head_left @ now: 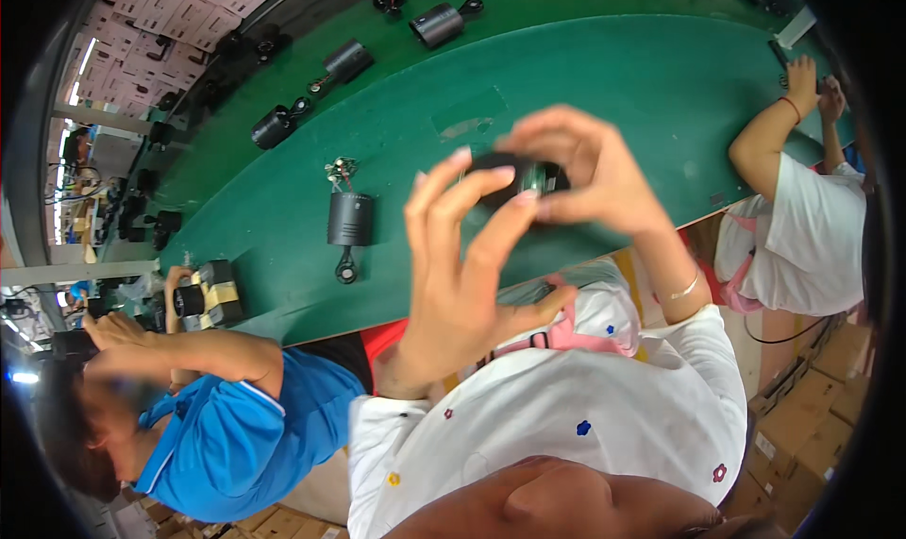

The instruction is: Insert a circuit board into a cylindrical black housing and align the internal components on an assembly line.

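White flowered top [514, 407] up close, dark rounded part [493, 161] held at a green table [613, 76]

I see the right hand [609, 185] gripping the part between its thumb and bent fingers. The left hand [453, 284] rises beside it, fingertips overlapping the part's left side, thumb standing well away; whether those fingers press on it, I cannot tell. The part is blurred, so its details are lost.

Left of the hands, a black cylinder [350, 220] lies on the table, its ring-ended stem [346, 268] toward the near edge and a small cluster of wires [341, 170] at the far end. More dark cylinders [437, 25] lie along the far green strip [387, 43].

At the left, a co-worker in a blue shirt [236, 454] is near a black-and-tan block [222, 294]; at the right, another in white [802, 237] reaches onto the table.
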Available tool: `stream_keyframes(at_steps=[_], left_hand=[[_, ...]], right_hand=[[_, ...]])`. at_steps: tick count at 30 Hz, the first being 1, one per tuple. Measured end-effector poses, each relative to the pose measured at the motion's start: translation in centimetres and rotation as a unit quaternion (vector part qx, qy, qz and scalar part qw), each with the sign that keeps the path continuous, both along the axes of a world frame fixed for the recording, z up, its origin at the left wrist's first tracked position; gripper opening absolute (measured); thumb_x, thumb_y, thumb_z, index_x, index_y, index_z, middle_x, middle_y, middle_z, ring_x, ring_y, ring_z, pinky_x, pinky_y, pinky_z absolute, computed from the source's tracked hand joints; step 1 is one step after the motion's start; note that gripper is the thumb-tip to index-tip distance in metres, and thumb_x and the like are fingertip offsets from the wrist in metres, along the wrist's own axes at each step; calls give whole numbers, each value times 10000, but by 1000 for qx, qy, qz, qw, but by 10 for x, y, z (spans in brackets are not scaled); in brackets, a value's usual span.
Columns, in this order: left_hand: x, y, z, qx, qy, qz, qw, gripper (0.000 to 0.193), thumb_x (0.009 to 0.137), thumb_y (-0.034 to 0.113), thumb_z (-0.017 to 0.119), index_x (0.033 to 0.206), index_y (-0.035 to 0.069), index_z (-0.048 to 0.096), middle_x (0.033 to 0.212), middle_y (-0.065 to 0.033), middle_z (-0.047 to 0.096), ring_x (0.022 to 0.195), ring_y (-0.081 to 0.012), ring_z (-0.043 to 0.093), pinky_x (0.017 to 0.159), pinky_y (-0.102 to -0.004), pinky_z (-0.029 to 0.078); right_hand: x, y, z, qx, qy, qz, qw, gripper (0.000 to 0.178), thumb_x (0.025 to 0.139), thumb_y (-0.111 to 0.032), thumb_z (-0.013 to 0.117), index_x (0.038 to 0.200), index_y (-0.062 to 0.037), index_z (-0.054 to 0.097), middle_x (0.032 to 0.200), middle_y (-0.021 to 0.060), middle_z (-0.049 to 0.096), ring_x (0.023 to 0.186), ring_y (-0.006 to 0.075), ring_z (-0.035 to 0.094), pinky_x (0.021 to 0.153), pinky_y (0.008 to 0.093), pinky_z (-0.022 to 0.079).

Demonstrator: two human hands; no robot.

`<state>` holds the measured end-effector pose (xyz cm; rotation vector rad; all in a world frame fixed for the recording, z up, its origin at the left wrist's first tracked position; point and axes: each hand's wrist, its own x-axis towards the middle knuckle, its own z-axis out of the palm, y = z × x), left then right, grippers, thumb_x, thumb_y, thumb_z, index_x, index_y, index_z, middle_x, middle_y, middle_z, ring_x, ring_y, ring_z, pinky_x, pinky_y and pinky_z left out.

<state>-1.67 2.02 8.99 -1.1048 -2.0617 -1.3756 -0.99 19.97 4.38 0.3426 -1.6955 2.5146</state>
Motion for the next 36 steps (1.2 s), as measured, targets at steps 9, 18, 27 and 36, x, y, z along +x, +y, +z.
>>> stream_keyframes(at_steps=[9,18,27,36], left_hand=[[28,1,115,-79,143,-26,986,144,652,32,645,718,157,675,914,53,661,890,-184,693,972,-556,444],[37,-6,77,-27,159,-74,984,397,737,38,721,1004,242,509,1220,-22,556,941,-285,643,1027,-615,378],[-87,-56,-32,-141,84,305,938,484,897,218,647,1336,65,510,1337,-196,483,1179,-355,505,1045,-461,384],[-114,-64,-103,-390,-58,447,803,596,914,427,611,1402,121,456,1123,-138,625,948,-344,633,737,-466,522]], right_hand=[[-172,137,-28,548,107,-504,659,366,629,-9,689,992,-41,652,948,141,668,820,319,621,737,375,539],[-213,149,-98,607,12,-581,541,528,691,-145,707,1186,-102,529,1337,145,441,1103,390,475,839,466,503],[-207,158,-100,558,14,-560,612,687,694,-195,749,1316,-79,483,1460,267,318,1311,459,328,1037,509,410],[-204,160,-98,522,-33,-546,655,745,687,-190,766,1356,-72,460,1478,288,284,1350,463,290,1071,517,382]])
